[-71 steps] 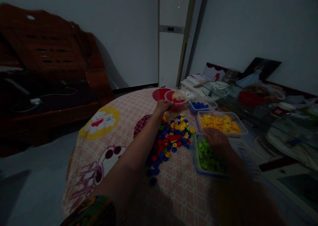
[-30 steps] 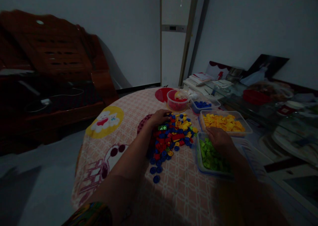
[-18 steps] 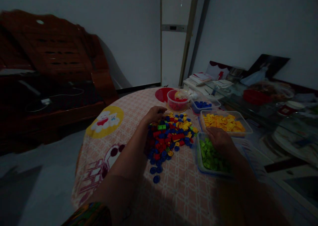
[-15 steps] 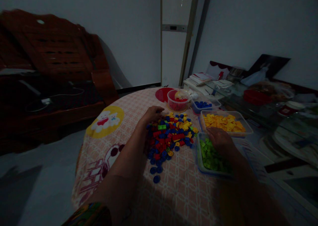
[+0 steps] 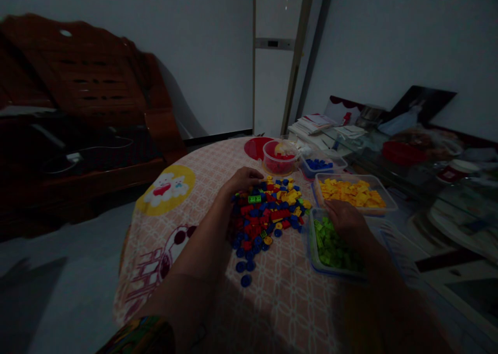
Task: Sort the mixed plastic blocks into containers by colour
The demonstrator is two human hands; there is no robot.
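My left hand [image 5: 245, 178] is at the back left edge of a pile of toy building bricks [image 5: 268, 214]. Its fingers stretch to the right, slightly bent, with nothing visible in them. Red, blue and yellow pieces make up most of the pile, with a green brick [image 5: 254, 199] on top and blue round pieces [image 5: 246, 280] trailing toward me. Over the box of green bricks [image 5: 329, 247] is my right hand [image 5: 346, 220], fingers together near the rim it shares with the box of yellow bricks [image 5: 352, 193]. Whatever those fingers hold is hidden.
Behind the pile stand a round tub with red pieces [image 5: 279, 159], a red lid [image 5: 257, 147] and a box of blue bricks [image 5: 319, 165]. A cluttered glass table [image 5: 420, 182] borders the right side. To the left is a wooden bench [image 5: 97, 94].
My left hand has shifted slightly right, its fingers now closer together by the pile's back edge. My right hand stays in place over the green box.
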